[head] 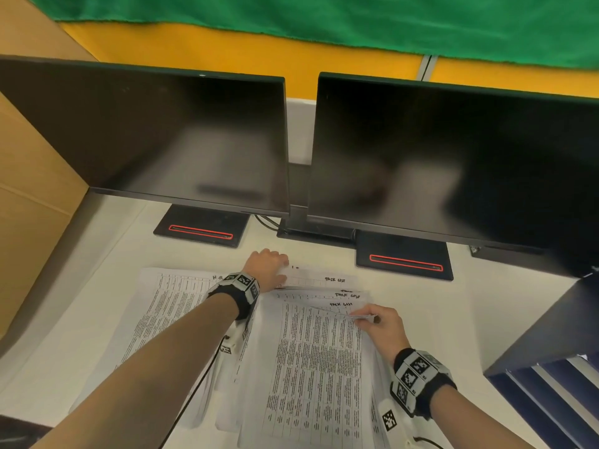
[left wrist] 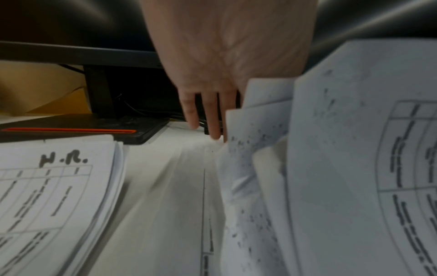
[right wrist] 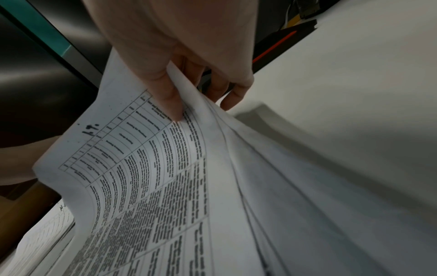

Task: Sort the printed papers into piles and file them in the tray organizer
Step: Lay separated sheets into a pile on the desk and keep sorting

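Three views: one from the head, one from each wrist.

The head camera looks forward and down over both forearms at the desk (head: 97,319), with two dark monitors beyond the fingers. The left wrist camera sits low and close behind the left hand (left wrist: 227,56), looking along the fingers (left wrist: 214,119) toward a monitor base (left wrist: 71,128). The right wrist camera looks from just behind the right hand (right wrist: 189,37) along its fingers. All three share the printed papers (head: 311,367).
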A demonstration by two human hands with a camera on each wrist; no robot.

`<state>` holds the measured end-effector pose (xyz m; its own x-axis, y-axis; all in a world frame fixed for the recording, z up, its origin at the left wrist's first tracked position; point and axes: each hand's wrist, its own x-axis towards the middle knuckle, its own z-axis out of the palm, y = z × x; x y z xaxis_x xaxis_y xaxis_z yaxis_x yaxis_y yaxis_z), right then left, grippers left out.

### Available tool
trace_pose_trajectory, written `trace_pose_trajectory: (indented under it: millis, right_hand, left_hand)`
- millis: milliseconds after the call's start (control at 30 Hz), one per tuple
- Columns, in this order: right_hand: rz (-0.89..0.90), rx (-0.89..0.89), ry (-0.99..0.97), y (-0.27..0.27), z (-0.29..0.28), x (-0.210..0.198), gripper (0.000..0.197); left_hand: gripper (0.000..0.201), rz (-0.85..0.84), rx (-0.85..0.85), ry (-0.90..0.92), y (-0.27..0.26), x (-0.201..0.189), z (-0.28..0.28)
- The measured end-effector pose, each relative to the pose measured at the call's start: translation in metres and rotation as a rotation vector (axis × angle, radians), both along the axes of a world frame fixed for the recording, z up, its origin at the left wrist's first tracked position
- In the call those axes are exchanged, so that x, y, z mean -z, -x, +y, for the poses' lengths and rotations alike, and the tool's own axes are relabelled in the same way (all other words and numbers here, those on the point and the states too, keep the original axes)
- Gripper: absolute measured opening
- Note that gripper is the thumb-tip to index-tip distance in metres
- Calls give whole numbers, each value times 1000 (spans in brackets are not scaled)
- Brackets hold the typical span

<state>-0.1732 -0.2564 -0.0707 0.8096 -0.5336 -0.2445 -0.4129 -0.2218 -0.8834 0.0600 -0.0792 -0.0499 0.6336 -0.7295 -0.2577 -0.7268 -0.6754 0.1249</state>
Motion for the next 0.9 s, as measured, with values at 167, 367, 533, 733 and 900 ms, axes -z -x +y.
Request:
trace_pose_trajectory:
  millis: [167,367,533,733,900]
  right_hand:
    - [-19,-14,44,-1,2,0,26]
    - [1,74,51,-1,-4,10,32]
    - [-3,3,-16,-3,1,2,20]
    - [-25,-5,-18,-2,3,0,27]
    - [-16,-2,-8,0,0,-4,27]
  left_hand:
    - [33,62,2,-27,3,-1,4]
    - [16,625,-103,350,12,-15,17]
    - [23,824,-154,308,16,-35,27]
    - [49,216,-282,133,-12,-16,25]
    - [16,44,-59,31,-7,-33,16]
